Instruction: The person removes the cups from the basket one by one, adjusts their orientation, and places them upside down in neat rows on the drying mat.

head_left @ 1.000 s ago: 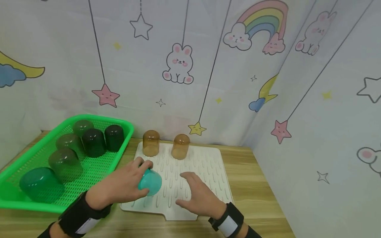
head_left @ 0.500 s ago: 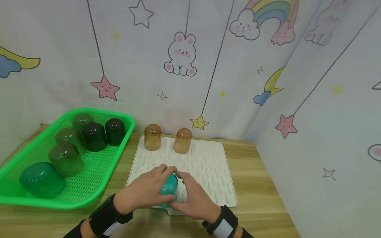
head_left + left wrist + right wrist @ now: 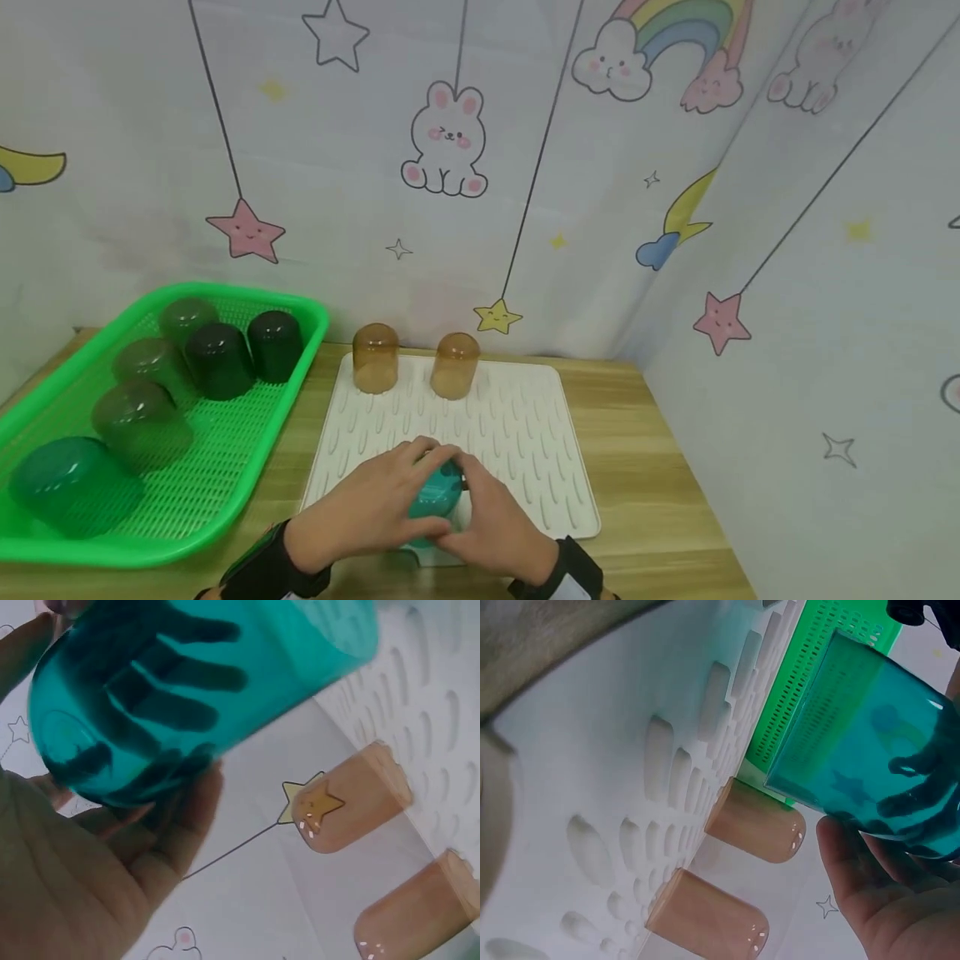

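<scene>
A translucent teal cup (image 3: 438, 495) is held upside down between my two hands, over the near part of a white ridged drainer board (image 3: 517, 433). My left hand (image 3: 378, 504) grips it from the left, with fingers curled over its closed end. From the right, my right hand (image 3: 501, 523) grips the same cup, thumb and fingers around it. In the left wrist view the cup (image 3: 285, 667) shows dark finger shapes through its wall. The right wrist view shows its open rim (image 3: 799, 712) pointing at the board, apart from it.
Two amber cups, one on the left (image 3: 376, 358) and one on the right (image 3: 455, 367), stand upside down along the board's back edge. A green basket (image 3: 217, 475) at left holds several grey, black and teal cups. A patterned curtain (image 3: 337, 167) hangs behind the wooden table (image 3: 637, 467).
My left hand has carried the teal cup rightward to my right hand, which now grips it too. The head view has shifted slightly.
</scene>
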### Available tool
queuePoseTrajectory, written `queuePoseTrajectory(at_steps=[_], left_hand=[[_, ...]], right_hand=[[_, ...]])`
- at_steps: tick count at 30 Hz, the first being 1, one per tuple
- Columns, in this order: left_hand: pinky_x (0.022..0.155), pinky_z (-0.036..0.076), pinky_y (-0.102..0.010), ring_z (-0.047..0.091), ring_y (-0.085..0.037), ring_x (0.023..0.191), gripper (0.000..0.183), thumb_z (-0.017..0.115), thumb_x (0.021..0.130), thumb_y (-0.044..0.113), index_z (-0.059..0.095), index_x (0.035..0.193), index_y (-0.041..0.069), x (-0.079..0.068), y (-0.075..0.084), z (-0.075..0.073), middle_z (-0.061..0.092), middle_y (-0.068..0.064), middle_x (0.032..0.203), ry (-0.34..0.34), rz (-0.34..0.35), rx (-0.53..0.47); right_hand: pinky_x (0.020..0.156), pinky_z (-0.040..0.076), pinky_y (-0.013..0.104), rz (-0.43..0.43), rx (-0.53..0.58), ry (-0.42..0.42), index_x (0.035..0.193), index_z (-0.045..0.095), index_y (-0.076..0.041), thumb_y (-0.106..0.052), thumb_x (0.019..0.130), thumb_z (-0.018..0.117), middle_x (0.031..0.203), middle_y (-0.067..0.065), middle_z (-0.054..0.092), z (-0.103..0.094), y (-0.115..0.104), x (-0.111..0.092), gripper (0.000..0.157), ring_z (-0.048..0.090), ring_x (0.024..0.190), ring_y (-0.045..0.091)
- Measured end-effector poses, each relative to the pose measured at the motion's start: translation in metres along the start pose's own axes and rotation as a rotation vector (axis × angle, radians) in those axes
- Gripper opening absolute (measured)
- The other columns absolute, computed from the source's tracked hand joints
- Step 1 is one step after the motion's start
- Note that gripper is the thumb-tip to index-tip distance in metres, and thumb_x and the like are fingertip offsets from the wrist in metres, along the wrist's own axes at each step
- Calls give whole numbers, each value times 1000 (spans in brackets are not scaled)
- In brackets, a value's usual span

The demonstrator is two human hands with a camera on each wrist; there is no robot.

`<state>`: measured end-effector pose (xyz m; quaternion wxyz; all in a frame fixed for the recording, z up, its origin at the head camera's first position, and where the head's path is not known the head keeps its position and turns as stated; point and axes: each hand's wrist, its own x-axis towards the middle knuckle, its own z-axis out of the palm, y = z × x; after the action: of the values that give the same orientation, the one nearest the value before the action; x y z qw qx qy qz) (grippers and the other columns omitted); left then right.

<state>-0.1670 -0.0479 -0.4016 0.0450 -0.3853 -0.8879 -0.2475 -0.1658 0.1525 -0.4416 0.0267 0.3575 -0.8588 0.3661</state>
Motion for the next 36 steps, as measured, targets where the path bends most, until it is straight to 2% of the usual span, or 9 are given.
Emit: queuePoseTrajectory(at_steps=[4,6,9,12,16,23,28,36], left_hand=[[80,52,-37,48,-12,107,77,63,78,60,39,136,15,-6,-9,2,44,-4,129,68,-3,-86],[84,50,-39,45,-12,112,81,66,76,59,36,137,14,-7,-15,4,42,-3,132,74,-17,-140],[89,47,-40,41,-10,115,88,71,74,54,29,140,15,-9,-22,10,39,0,134,25,-59,-265],[91,45,-43,40,-10,116,92,74,72,51,24,143,20,-10,-27,17,37,3,135,-33,-101,-401],[90,44,-44,43,-11,112,91,74,71,53,22,141,28,-9,-31,23,40,6,132,-43,-129,-506],[90,44,-45,46,-9,111,82,71,73,54,26,138,30,-8,-31,24,46,8,127,-22,-146,-529],[89,45,-44,46,-9,110,82,71,73,54,27,137,28,-6,-29,24,46,7,125,-21,-153,-553],[91,45,-44,45,-9,113,81,72,74,53,28,136,26,-5,-24,26,46,8,128,10,-99,-523]], right_hand=[[84,49,33,20,-6,16,140,26,-8,-43,83,67,127,8,46,-6,0,0,78,48,108,12],[83,50,34,54,16,24,141,25,-8,-43,82,67,128,8,46,-9,-1,-1,80,48,108,12],[85,50,37,91,52,41,141,24,-7,-41,82,68,129,9,45,-13,-4,-3,81,48,110,14],[86,49,39,93,82,48,142,22,-8,-39,83,68,130,9,44,-16,-5,-2,81,46,112,15],[86,49,39,59,113,41,143,20,-10,-38,84,67,131,9,43,-17,-7,0,80,45,114,16],[87,48,39,62,161,26,144,20,-12,-38,84,67,133,7,41,-19,-12,3,81,44,116,16],[87,48,40,40,144,44,144,21,-13,-39,81,70,134,7,41,-24,-18,6,83,43,116,17],[84,50,33,45,64,28,137,33,-12,-43,76,74,124,5,49,-28,-29,15,79,49,106,11]])
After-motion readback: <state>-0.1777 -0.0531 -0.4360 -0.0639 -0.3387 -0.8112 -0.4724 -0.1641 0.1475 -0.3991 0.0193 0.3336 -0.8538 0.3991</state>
